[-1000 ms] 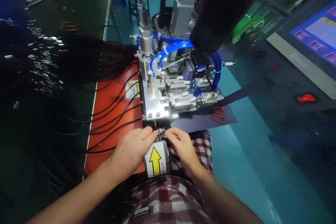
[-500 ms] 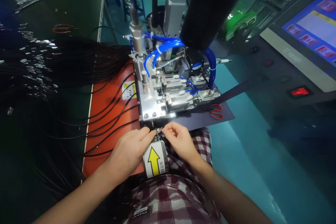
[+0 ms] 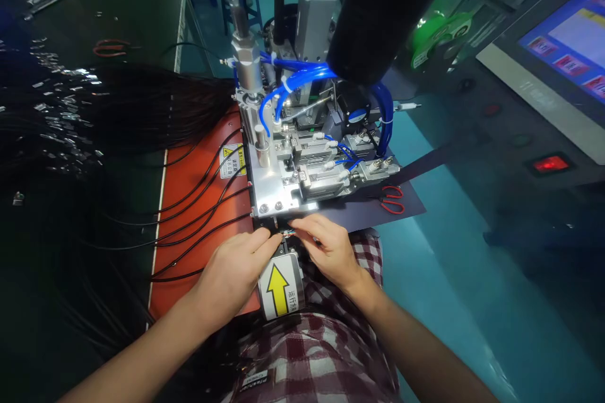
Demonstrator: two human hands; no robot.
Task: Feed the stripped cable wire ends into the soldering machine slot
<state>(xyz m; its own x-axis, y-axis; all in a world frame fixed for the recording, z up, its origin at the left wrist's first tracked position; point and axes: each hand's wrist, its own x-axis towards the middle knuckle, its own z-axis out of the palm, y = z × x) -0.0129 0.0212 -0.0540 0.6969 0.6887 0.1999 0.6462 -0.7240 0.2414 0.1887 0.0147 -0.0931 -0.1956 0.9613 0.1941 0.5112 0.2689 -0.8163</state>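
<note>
A cable end with thin coloured wires (image 3: 288,233) lies between my two hands, at the near edge of a metal machine (image 3: 269,186). My left hand (image 3: 234,274) is closed, thumb and forefinger pinched on the cable end from the left; the rest of the cable is hidden under that hand. From the right, my right hand (image 3: 331,252) reaches over the wires with its thumb and forefinger a little apart. One of its fingertips is close to the wires; whether it touches them is too small to tell. Just below sits a guide block with a yellow arrow label (image 3: 278,289).
Black cables (image 3: 203,201) run across an orange board (image 3: 189,252) on the left, joining a large cable bundle (image 3: 142,107). Red-handled cutters (image 3: 392,199) lie right of the machine. Blue air hoses (image 3: 307,75) arch over it. A touchscreen panel (image 3: 567,44) stands at right.
My right hand's fingers have parted and its forefinger has moved up, off the wires. My left hand stays in place on the cable. The view has shifted slightly.
</note>
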